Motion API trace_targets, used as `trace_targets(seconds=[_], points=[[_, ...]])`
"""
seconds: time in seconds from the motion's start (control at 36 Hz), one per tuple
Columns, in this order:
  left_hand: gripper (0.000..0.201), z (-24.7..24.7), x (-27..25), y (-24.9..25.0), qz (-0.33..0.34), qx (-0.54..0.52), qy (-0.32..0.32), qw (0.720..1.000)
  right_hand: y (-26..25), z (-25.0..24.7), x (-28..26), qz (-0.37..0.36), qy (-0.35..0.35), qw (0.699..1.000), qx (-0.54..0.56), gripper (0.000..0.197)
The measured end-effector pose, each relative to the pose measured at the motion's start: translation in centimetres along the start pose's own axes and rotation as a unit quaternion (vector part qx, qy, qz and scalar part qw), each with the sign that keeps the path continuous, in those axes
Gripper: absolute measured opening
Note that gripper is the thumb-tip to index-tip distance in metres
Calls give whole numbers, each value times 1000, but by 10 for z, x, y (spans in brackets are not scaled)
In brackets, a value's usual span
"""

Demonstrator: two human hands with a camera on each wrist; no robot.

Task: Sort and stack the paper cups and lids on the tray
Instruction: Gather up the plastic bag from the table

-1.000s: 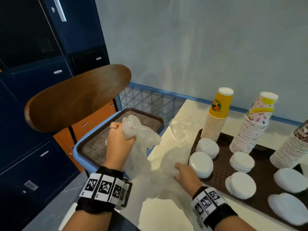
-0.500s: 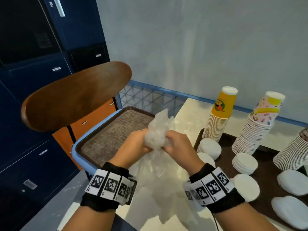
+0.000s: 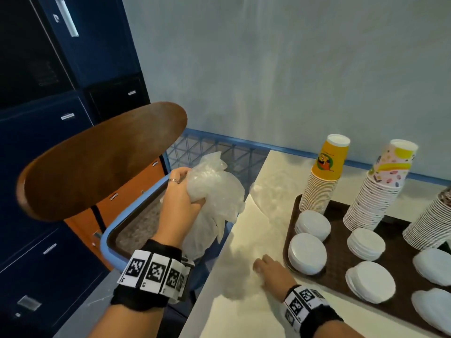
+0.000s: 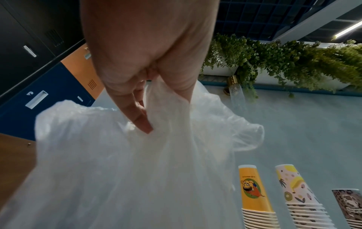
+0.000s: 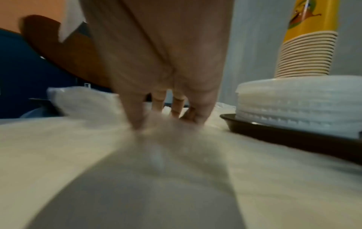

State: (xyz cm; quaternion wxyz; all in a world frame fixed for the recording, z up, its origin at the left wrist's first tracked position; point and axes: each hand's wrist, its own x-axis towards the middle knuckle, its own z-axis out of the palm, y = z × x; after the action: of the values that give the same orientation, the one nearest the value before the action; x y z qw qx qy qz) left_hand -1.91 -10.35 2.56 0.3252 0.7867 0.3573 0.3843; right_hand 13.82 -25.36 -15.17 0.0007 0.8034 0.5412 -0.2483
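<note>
My left hand [image 3: 180, 198] grips a crumpled wad of clear plastic bags [image 3: 217, 189] above the gap between the cart and the table; the left wrist view shows its fingers [image 4: 141, 120] dug into the wad of plastic bags [image 4: 117, 170]. My right hand [image 3: 266, 267] is down on the cream table, pinching a clear plastic sheet [image 3: 239, 281] that lies there. The brown tray [image 3: 339, 252] to the right carries a yellow cup stack [image 3: 324, 176], a pink patterned cup stack [image 3: 380, 186], a third cup stack [image 3: 432, 223] and several piles of white lids [image 3: 307, 252].
A second brown tray [image 3: 136, 228] sits in a blue cart [image 3: 107, 242] on the left, beside a wooden chair back [image 3: 97, 162]. Dark blue lockers [image 3: 48, 93] stand behind. The table's left edge runs close to my left hand.
Half a second ago both hands squeezed the plastic wad together. My right hand has since left it and dropped to the plastic sheet on the table; the left keeps the wad.
</note>
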Motion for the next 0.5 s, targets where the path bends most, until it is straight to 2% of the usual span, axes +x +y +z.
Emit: trace_targets(seconds=[0.03, 0.11, 0.19, 0.28, 0.36, 0.42, 0.5], points=[[40, -1, 3, -2, 5, -5, -4, 1000, 0, -4, 2, -2, 1, 1000, -10, 27], [45, -2, 9, -5, 13, 25, -21, 999, 2, -14, 8, 12, -11, 999, -28, 23], [38, -2, 14, -4, 3, 49, -26, 998, 7, -30, 12, 31, 52, 998, 26, 21], [46, 2, 20, -6, -8, 36, -35, 999, 7, -63, 6, 52, 150, 983, 89, 24], [45, 9, 25, -7, -4, 47, -73, 996, -1, -102, -8, 63, 232, 957, 164, 26], [50, 13, 27, -3, 5, 40, -98, 994, -7, -127, -18, 58, 303, 927, 213, 25], [82, 19, 32, 1, 35, 30, -139, 989, -20, -159, -29, 8, 401, 868, 292, 24]])
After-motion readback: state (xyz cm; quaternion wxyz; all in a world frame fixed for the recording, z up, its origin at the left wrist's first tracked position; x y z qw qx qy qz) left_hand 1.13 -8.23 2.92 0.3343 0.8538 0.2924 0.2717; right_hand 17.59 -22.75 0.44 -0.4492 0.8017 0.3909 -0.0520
